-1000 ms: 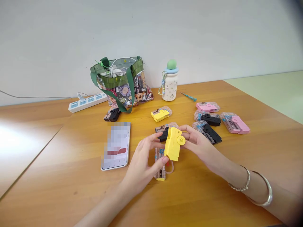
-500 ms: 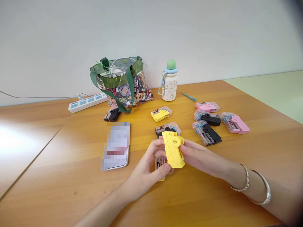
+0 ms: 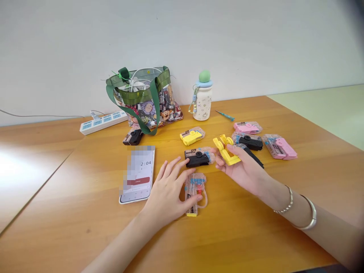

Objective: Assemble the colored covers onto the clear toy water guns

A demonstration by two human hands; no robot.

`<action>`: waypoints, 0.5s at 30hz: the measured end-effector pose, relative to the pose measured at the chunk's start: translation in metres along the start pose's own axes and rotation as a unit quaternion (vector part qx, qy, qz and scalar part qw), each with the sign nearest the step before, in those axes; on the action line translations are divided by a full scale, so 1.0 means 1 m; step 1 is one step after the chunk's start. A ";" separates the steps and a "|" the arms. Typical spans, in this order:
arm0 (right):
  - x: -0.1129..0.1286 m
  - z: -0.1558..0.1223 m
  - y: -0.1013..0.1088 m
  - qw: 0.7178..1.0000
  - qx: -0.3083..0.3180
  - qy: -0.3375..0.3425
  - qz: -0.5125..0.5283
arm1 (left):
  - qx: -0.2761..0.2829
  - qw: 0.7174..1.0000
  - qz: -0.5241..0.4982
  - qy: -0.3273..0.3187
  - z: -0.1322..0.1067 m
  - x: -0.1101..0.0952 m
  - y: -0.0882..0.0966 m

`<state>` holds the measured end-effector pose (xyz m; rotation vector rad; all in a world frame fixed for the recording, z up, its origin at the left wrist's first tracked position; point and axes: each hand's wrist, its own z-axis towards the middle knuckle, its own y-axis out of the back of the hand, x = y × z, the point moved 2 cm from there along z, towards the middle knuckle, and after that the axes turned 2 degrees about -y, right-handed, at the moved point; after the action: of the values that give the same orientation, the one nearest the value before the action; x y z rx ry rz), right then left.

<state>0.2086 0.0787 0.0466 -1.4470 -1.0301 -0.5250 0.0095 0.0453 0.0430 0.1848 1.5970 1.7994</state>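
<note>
**Right hand grips yellow toy, left hand open**

Right hand (image 3: 241, 172) closed around the yellow toy pistol (image 3: 226, 151), held just above the worktop (image 3: 256, 235), right beside a bagged black toy (image 3: 197, 157). Left hand (image 3: 170, 189) open, fingers spread, thumb on a clear packet (image 3: 195, 193) with blue and red bits inside. Clear tote bag (image 3: 142, 102) with green straps holds white cables (image 3: 136, 81). Sealed packets lie behind my hands: yellow packet (image 3: 192, 136), pink packets (image 3: 247, 127), black packet (image 3: 250, 141). Phone (image 3: 138, 174) lies flat, left of my left hand. Bottle (image 3: 202, 100) and power strip (image 3: 102, 121) stand near the white wall (image 3: 256, 45). Wooden worktop, pale green floor (image 3: 327, 110) on the right.
</note>
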 end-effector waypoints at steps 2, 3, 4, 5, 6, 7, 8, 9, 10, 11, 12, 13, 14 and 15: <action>0.001 0.001 0.001 1.000 0.006 0.000 -0.021 | -0.002 1.000 0.023 0.002 0.000 0.001 0.000; 0.001 0.001 0.000 0.999 0.010 0.001 -0.039 | -0.006 1.000 0.027 0.003 0.001 0.001 0.001; 0.002 0.000 -0.001 0.998 0.015 0.002 -0.059 | -0.009 1.000 0.026 0.003 0.001 0.000 0.002; 0.002 -0.001 -0.002 0.997 0.021 0.003 -0.080 | -0.010 1.000 0.023 0.004 0.001 0.000 0.003; 0.002 -0.002 -0.004 0.995 0.027 0.000 -0.101 | -0.009 1.000 0.018 0.006 0.002 -0.001 0.004; 0.001 -0.004 -0.005 0.992 0.031 -0.005 -0.118 | -0.007 1.000 0.016 0.011 0.002 -0.001 0.005; 0.001 -0.005 -0.006 0.990 0.035 -0.014 -0.133 | -0.003 1.000 0.018 0.020 0.002 -0.002 0.005; 0.000 -0.007 -0.007 0.988 0.037 -0.023 -0.145 | 0.001 0.999 0.022 0.029 0.002 -0.002 0.006; 0.000 -0.008 -0.007 0.987 0.040 -0.031 -0.154 | 0.007 0.999 0.025 0.039 0.002 -0.002 0.006; -0.001 -0.009 -0.008 0.985 0.045 -0.039 -0.163 | 0.013 0.998 0.028 0.049 0.002 -0.002 0.005; -0.001 -0.010 -0.009 0.983 0.052 -0.043 -0.171 | 0.021 0.998 0.028 0.057 0.001 -0.002 0.005; -0.002 -0.010 -0.009 0.981 0.058 -0.042 -0.180 | 0.030 0.997 0.026 0.065 0.001 -0.002 0.004; -0.003 -0.011 -0.010 0.979 0.063 -0.042 -0.191 | 0.040 0.996 0.025 0.074 0.000 -0.003 0.004; -0.004 -0.011 -0.010 0.976 0.066 -0.042 -0.201 | 0.050 0.995 0.025 0.082 0.000 -0.003 0.004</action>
<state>0.2012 0.0658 0.0512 -1.1527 -1.4121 -0.6737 0.0098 0.0440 0.0475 0.1270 1.8144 1.8137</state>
